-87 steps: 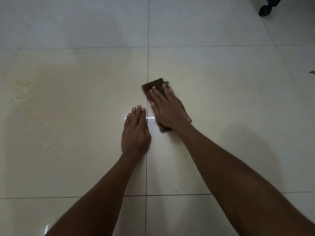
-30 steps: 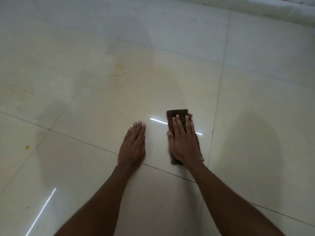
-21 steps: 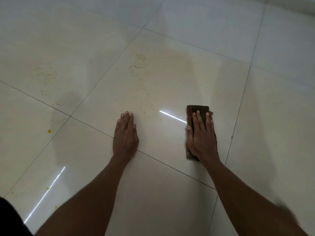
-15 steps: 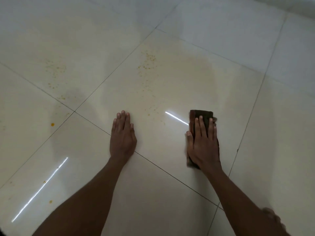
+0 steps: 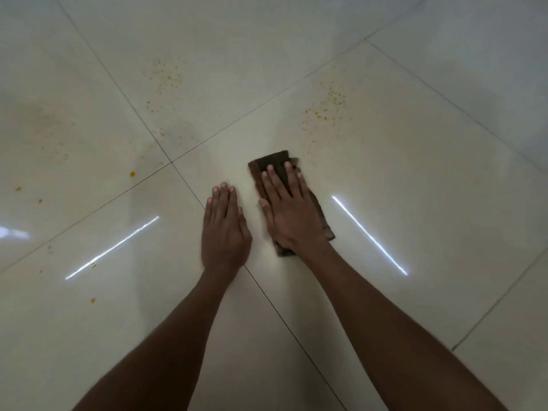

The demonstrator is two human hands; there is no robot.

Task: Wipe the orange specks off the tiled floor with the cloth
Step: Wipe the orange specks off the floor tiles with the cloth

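We look down on the tiled floor [image 5: 415,203], glossy pale cream tiles divided by thin dark grout lines that run diagonally through the view. Two bright streaks of reflected light [image 5: 369,235] lie on the tiles, one to each side of our arms. We find no brand, label or writing on anything here.

Both our forearms reach forward from the bottom edge. Our right hand [image 5: 292,215] lies flat on the cloth [image 5: 274,161], pressing it against the floor, its fingers [image 5: 274,180] straight and slightly spread, not curled round anything. The cloth is dark brown and folded into a long shape; its far end shows beyond our fingertips and its near corner shows beside our wrist. It lies on the tile to the right of the grout crossing, just beside our other hand.

Our left hand [image 5: 224,229] rests palm down on the bare floor, fingers straight and close together, holding nothing. It sits across a grout line, near the cloth but not touching it.

The orange specks [image 5: 332,99] lie in a scattered patch ahead of the cloth and to its right, on the same tile, apart from it. A second, fainter patch of specks [image 5: 164,75] lies on the tile ahead and to the left. A few larger single orange spots [image 5: 132,174] lie well apart to the far left, and one more [image 5: 92,300] lies near our left forearm.
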